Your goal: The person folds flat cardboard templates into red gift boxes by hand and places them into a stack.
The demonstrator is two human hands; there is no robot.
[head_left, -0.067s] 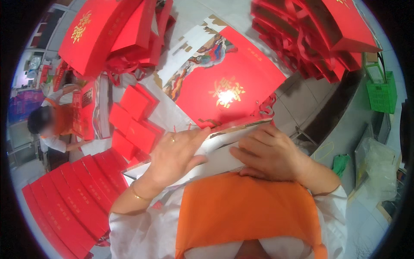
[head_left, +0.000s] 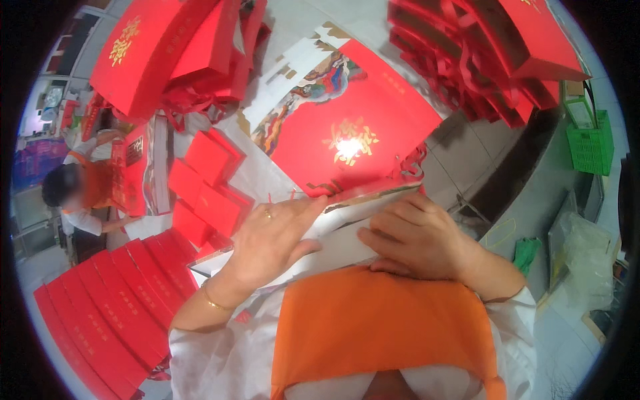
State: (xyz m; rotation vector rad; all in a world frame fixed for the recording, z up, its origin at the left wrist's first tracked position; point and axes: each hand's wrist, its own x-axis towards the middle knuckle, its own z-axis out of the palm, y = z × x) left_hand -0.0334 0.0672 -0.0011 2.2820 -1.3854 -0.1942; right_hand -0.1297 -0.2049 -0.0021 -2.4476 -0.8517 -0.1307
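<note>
Between the two hands, just below the centre of the view and against the orange apron [head_left: 387, 327] at six o'clock, lies a white-lined piece [head_left: 343, 241], seemingly a paper bag with a red, patterned rim. At nine o'clock on it, the left hand [head_left: 270, 240] lays its forefinger along the far rim, thumb apart from the rest. At three o'clock, the right hand [head_left: 427, 240] curls its bent fingers towards the white surface; whether either hand truly pinches the paper I cannot tell.

The step in hand looks like steadying or shaping that edge; the next move seems to call for even support at both ends, without creasing the paper. Ribbon loops [head_left: 418, 160] at one o'clock sit close enough to catch, and the printed red sheet [head_left: 393, 120] at twelve crowds the far side.

Farther out stand red bags [head_left: 140, 67] towards eleven, more bags [head_left: 547, 60] at one, small red boxes [head_left: 200, 172] at ten, a row of bags [head_left: 100, 320] at eight, a co-worker [head_left: 95, 187] past nine, and a green basket [head_left: 591, 142] at two.
</note>
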